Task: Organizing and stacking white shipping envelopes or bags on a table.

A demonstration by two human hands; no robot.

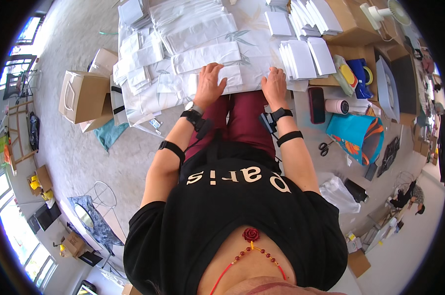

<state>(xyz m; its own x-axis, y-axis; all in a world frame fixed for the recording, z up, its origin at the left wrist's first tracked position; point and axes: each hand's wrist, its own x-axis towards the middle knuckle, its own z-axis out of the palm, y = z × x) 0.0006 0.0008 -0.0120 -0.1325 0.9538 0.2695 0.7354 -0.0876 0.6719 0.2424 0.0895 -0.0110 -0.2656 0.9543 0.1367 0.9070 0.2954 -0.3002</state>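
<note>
Near the table's front edge, my left hand [211, 86] rests with its fingers spread over a flat white packet [231, 74] in a thin clear bag. My right hand [274, 86] lies on the patterned table cover [256, 59], fingers stretched and apart, with no object visible in it. Just beyond my left hand is a longer white packet [206, 57] in clear plastic. Layered clear bags [193, 27] reach toward the far side. Smaller white packets [140, 56] lie in loose piles to the left. Beyond my right hand stand stacks of white cards [298, 59].
Cardboard boxes [82, 97] stand left of the table. On the right are a dark phone [317, 105], a pink bottle [336, 106], a turquoise bag [353, 135] and black-handled scissors [324, 149]. A tape roll [368, 75] and small fan [394, 12] sit farther right.
</note>
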